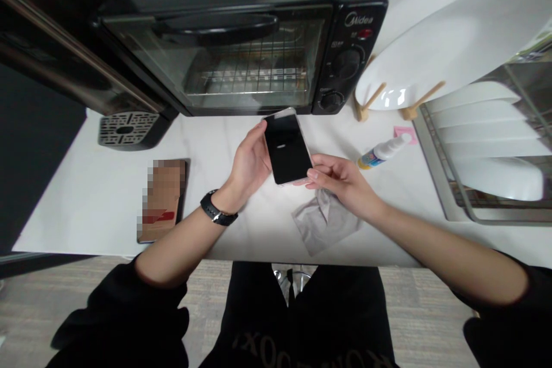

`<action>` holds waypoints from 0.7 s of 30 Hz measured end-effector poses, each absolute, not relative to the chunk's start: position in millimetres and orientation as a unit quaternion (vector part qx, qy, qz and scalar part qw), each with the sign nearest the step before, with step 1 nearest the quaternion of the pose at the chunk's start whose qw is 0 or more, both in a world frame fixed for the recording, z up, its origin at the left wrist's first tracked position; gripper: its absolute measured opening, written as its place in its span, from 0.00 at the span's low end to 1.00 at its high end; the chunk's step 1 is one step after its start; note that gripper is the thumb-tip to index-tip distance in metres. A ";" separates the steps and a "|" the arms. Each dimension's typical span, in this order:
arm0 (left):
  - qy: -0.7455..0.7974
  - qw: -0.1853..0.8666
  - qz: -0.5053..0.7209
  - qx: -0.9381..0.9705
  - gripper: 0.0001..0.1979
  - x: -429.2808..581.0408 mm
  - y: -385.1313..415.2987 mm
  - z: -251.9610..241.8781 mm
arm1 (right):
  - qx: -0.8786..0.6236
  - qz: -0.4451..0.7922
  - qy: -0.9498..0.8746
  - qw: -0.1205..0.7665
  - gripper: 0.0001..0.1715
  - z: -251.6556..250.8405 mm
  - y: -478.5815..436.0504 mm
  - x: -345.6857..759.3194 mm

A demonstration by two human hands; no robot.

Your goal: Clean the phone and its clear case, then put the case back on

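A smartphone (pixel 288 149) with a dark screen and a clear edge is held between my two hands above the white counter. My left hand (pixel 252 161), with a black watch on its wrist, grips the phone's left side, thumb at the upper left edge. At the lower right corner, my right hand (pixel 338 181) pinches the phone between thumb and fingers. Under and beside my right hand lies a crumpled grey cloth (pixel 325 224). A small spray bottle (pixel 382 152) with a white top lies just right of that hand.
A black toaster oven (pixel 254 63) stands behind the phone. White plates (pixel 440 46) lean in wooden holders at right, beside a dish rack (pixel 448 207). A pink packet (pixel 404 134) lies near the bottle. On the left are a pixelated flat item (pixel 164 195) and a drip tray (pixel 127 129).
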State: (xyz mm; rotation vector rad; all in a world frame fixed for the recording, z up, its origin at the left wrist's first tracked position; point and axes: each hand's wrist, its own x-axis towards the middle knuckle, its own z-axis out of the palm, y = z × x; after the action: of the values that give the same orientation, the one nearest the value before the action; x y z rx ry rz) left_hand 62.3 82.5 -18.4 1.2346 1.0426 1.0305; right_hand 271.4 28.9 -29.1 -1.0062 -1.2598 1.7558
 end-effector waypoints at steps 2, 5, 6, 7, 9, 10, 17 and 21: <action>0.426 0.636 0.446 0.465 0.20 67.1 79.3 -15.6 | -0.404 0.685 -0.466 0.387 0.25 -31.4 29.5 272.3; 0.405 0.694 0.422 0.420 0.18 70.6 74.0 -15.8 | -0.423 0.685 -0.442 0.396 0.26 -33.9 29.4 273.1; 0.402 0.700 0.411 0.424 0.22 70.7 72.4 -16.1 | -0.427 0.686 -0.435 0.397 0.27 -34.4 29.4 273.2; 0.399 0.702 0.400 0.434 0.27 70.4 71.0 -16.1 | -0.431 0.688 -0.427 0.399 0.28 -34.8 29.3 273.1; 0.390 0.700 0.378 0.463 0.38 69.3 68.8 -14.5 | -0.436 0.687 -0.410 0.411 0.29 -35.6 29.3 272.8; 0.382 0.702 0.367 0.476 0.45 68.8 68.1 -13.1 | -0.438 0.685 -0.403 0.420 0.28 -35.9 29.2 272.5; 0.319 0.759 0.322 0.467 0.60 67.2 67.8 -9.7 | -0.439 0.671 -0.390 0.454 0.25 -34.9 27.9 268.9; 0.287 0.785 0.347 0.426 0.62 66.1 67.5 -16.1 | -0.440 0.666 -0.390 0.459 0.24 -36.6 28.3 268.9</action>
State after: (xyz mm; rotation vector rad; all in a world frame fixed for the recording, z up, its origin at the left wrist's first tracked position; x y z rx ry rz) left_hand 66.1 67.5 -16.1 0.9200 0.6187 0.7476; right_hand 268.9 28.3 -36.6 -1.0840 -0.9601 1.6399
